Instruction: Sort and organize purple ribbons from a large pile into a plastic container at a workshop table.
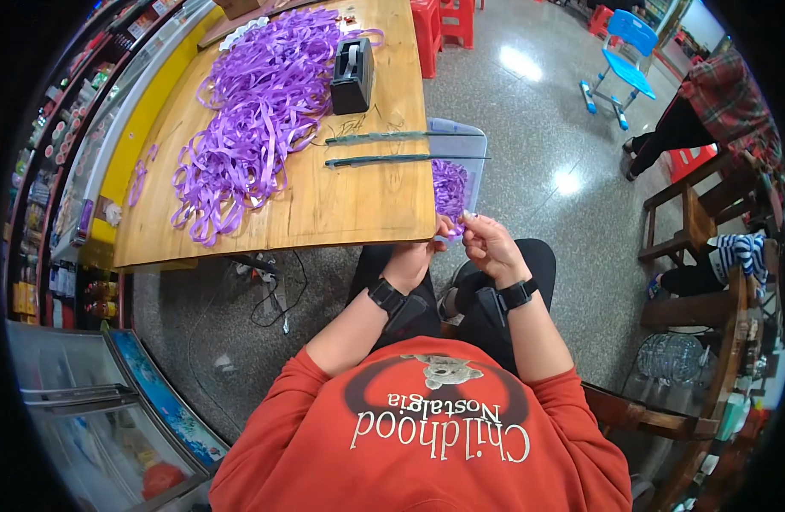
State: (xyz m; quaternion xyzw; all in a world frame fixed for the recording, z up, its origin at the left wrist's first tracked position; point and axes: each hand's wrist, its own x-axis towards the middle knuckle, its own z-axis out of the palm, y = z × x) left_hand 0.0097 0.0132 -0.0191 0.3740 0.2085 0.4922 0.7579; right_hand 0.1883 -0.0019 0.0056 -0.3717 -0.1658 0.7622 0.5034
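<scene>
My left hand (415, 260) is at the front right corner of the wooden table (358, 209), its fingertips partly behind the edge. Close beside it, my right hand (492, 245) is closed in a pinch. A short bit of purple ribbon (455, 230) shows between the fingertips of both hands; its ends are hidden. Just beyond them, a clear plastic bin (473, 141) on the floor holds more purple ribbon (449, 183). A big loose heap of purple ribbon loops (247, 111) covers the table's left and middle.
A black tape dispenser (351, 85) stands right of the heap. Two thin dark rods (384, 159) jut past the table's right edge over the bin. A blue chair (627, 68), red stools (427, 38) and a person in plaid (725, 98) are farther right. Shelves line the left.
</scene>
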